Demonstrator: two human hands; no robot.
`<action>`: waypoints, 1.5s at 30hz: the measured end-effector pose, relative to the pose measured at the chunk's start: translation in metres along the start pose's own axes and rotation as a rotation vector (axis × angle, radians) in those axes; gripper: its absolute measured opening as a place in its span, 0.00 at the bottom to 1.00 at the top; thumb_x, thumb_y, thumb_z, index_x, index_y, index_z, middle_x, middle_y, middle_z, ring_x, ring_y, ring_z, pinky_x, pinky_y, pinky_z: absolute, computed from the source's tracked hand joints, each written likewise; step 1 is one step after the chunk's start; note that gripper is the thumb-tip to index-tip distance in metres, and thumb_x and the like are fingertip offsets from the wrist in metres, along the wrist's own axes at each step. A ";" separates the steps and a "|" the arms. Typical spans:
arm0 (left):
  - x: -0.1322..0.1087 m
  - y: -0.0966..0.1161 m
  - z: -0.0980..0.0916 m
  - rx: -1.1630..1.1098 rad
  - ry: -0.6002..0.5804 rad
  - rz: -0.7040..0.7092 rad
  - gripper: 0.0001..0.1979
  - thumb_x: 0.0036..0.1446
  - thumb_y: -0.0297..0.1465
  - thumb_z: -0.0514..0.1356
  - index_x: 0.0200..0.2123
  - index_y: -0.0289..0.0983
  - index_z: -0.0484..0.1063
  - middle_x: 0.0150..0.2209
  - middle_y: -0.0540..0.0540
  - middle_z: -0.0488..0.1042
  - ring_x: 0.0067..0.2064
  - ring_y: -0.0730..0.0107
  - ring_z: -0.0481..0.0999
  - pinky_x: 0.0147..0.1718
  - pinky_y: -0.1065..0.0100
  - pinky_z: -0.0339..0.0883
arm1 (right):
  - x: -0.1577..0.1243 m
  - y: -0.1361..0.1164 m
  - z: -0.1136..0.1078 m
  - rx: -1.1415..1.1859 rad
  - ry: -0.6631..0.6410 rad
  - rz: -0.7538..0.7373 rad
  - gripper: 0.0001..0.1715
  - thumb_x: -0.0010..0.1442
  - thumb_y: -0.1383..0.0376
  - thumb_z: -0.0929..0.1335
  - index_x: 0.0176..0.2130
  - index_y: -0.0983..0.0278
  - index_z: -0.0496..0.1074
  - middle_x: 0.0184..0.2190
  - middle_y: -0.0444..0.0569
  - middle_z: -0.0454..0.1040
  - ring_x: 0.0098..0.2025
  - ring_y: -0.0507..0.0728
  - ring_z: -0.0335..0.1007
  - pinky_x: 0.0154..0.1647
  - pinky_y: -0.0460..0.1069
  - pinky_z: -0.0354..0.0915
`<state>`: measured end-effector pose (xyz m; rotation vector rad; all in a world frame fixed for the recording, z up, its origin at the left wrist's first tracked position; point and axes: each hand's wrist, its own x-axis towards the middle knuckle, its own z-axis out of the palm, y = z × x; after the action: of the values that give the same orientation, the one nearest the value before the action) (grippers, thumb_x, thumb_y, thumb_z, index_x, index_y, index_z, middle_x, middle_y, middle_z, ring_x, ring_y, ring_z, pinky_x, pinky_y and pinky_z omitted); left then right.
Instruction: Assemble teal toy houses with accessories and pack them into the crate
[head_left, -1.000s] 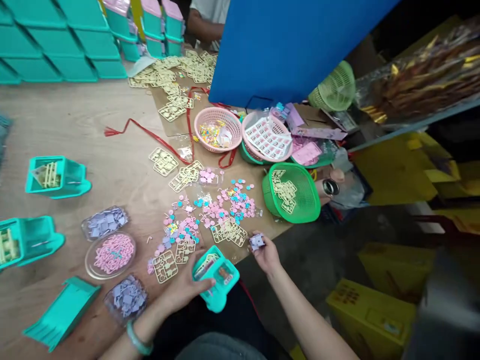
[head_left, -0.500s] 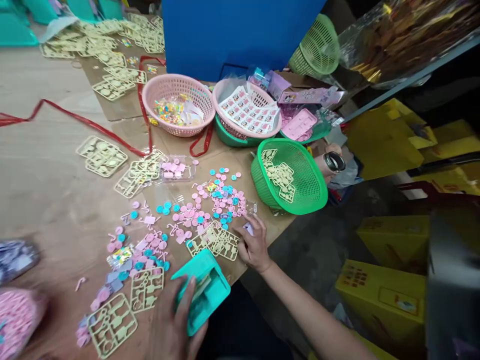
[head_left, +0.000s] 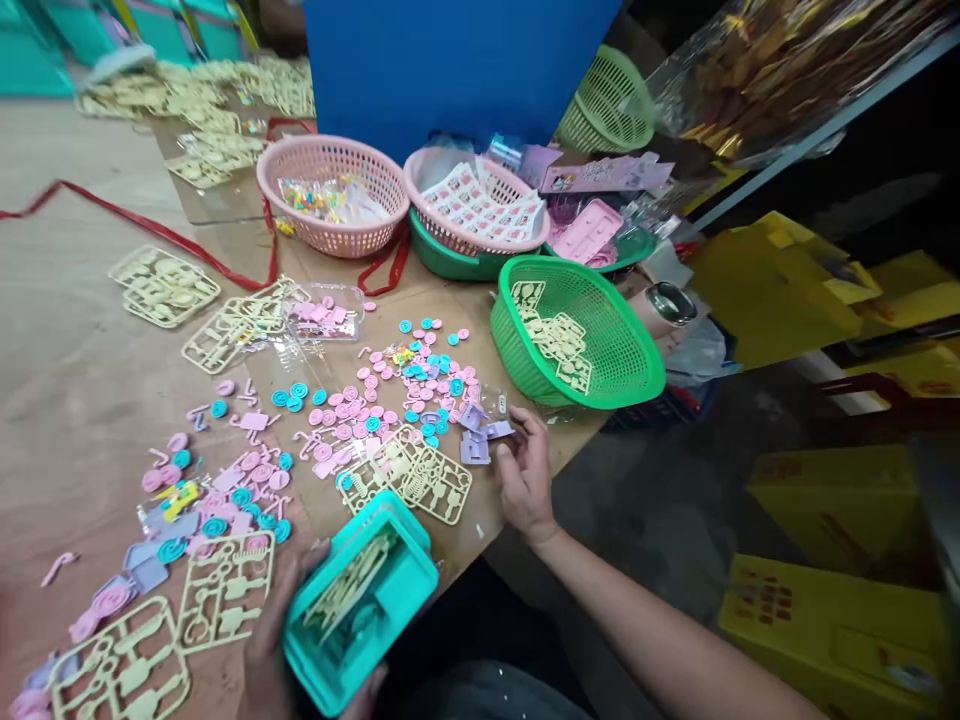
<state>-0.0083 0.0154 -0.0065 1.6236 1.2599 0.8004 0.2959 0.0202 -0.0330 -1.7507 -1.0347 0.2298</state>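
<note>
My left hand grips a teal plastic box by its sides, low at the front. The box tilts with its opening towards me; cream moulded part frames lie inside. Beyond the cardboard's near edge, my right hand is half curled, thumb apart from the fingers. Several small lilac plastic pieces lie right at its fingertips, one of them touching or nearly touching. Left of them are cream part frames and a spread of pink discs and blue swirl discs.
A green basket with cream frames stands beyond my right hand. Behind are a pink basket of small packets and another pink basket holding sticker sheets. A red ribbon crosses the table. Yellow boxes stand on the right.
The teal box has turned so that more of its inside shows. My right hand has drawn slightly right, and several lilac pieces now show beside its fingertips. The view has shifted.
</note>
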 end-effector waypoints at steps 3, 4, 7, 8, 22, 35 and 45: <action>0.000 0.015 -0.001 0.025 0.077 -0.052 0.47 0.53 0.42 0.66 0.72 0.52 0.47 0.69 0.40 0.60 0.66 0.39 0.65 0.61 0.39 0.67 | 0.005 0.002 0.002 0.031 0.032 -0.005 0.22 0.63 0.63 0.65 0.57 0.60 0.68 0.55 0.55 0.67 0.57 0.61 0.66 0.60 0.59 0.66; 0.001 0.019 -0.001 0.029 0.099 -0.072 0.47 0.51 0.44 0.67 0.71 0.51 0.51 0.68 0.40 0.62 0.66 0.38 0.65 0.61 0.39 0.66 | 0.007 0.004 0.002 0.052 0.024 -0.005 0.20 0.63 0.62 0.66 0.54 0.61 0.70 0.53 0.55 0.69 0.55 0.60 0.67 0.59 0.59 0.66; 0.005 0.027 -0.002 -0.043 0.175 -0.145 0.41 0.44 0.47 0.71 0.61 0.46 0.65 0.58 0.40 0.73 0.60 0.40 0.73 0.58 0.41 0.69 | 0.013 0.009 -0.003 0.159 -0.043 0.030 0.14 0.63 0.59 0.66 0.47 0.62 0.73 0.44 0.52 0.74 0.46 0.59 0.72 0.51 0.56 0.71; 0.006 0.029 -0.001 -0.106 0.205 -0.172 0.40 0.42 0.47 0.73 0.58 0.45 0.67 0.54 0.41 0.76 0.56 0.42 0.76 0.55 0.44 0.72 | 0.015 0.011 -0.006 0.184 -0.068 0.042 0.14 0.63 0.58 0.66 0.45 0.62 0.74 0.41 0.51 0.75 0.42 0.58 0.73 0.47 0.55 0.72; 0.008 0.047 0.008 -0.783 0.322 -0.217 0.33 0.45 0.48 0.74 0.48 0.38 0.70 0.42 0.47 0.80 0.40 0.66 0.80 0.38 0.69 0.75 | 0.092 0.028 -0.017 -0.254 -0.444 -0.442 0.22 0.55 0.71 0.68 0.49 0.64 0.78 0.48 0.58 0.79 0.49 0.65 0.74 0.56 0.60 0.69; 0.008 0.039 -0.001 -0.735 0.285 -0.201 0.31 0.49 0.47 0.72 0.53 0.42 0.69 0.49 0.46 0.78 0.46 0.60 0.80 0.41 0.64 0.76 | 0.031 0.019 -0.047 -0.147 -0.288 -0.459 0.17 0.66 0.62 0.65 0.53 0.62 0.73 0.50 0.57 0.75 0.50 0.61 0.74 0.52 0.56 0.72; 0.015 0.034 0.001 -0.755 0.326 -0.291 0.32 0.55 0.50 0.67 0.58 0.44 0.68 0.56 0.44 0.74 0.54 0.57 0.77 0.51 0.61 0.74 | 0.041 0.017 -0.041 0.004 -0.375 -0.080 0.21 0.60 0.51 0.67 0.45 0.63 0.75 0.36 0.53 0.78 0.36 0.60 0.76 0.40 0.55 0.73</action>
<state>0.0096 0.0266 0.0242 0.7087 1.1691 1.1985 0.3537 0.0210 -0.0163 -1.6944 -1.3673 0.5233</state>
